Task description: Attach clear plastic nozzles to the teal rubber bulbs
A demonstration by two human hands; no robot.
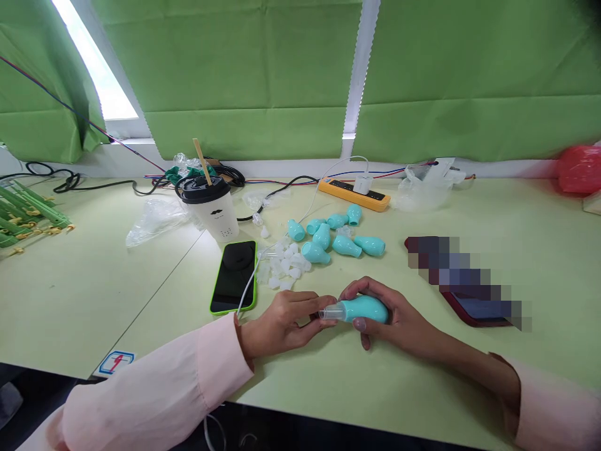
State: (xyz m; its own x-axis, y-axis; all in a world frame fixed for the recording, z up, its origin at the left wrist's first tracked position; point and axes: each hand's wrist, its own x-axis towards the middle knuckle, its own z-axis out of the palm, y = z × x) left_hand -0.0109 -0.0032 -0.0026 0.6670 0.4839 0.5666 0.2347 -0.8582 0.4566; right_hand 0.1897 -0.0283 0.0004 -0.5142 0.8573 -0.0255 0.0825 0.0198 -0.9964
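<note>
My right hand (pixel 397 316) grips a teal rubber bulb (pixel 366 309) just above the pale green table (pixel 516 250). A clear plastic tip (pixel 331 312) sits on the bulb's left end, and my left hand (pixel 282 322) pinches that tip with its fingertips. Behind my hands lie several more teal bulbs (pixel 335 237) and a heap of several small clear tips (pixel 284 264). Both my sleeves are light pink.
A phone in a green case (pixel 235 277) lies left of the tips, its white cable running back to a charger on an orange power strip (pixel 353 193). A lidded white cup (pixel 215 207) with a wooden stirrer stands behind it. Plastic bags, cables, green parts (pixel 28 216) and a dark wallet (pixel 474 307) lie around.
</note>
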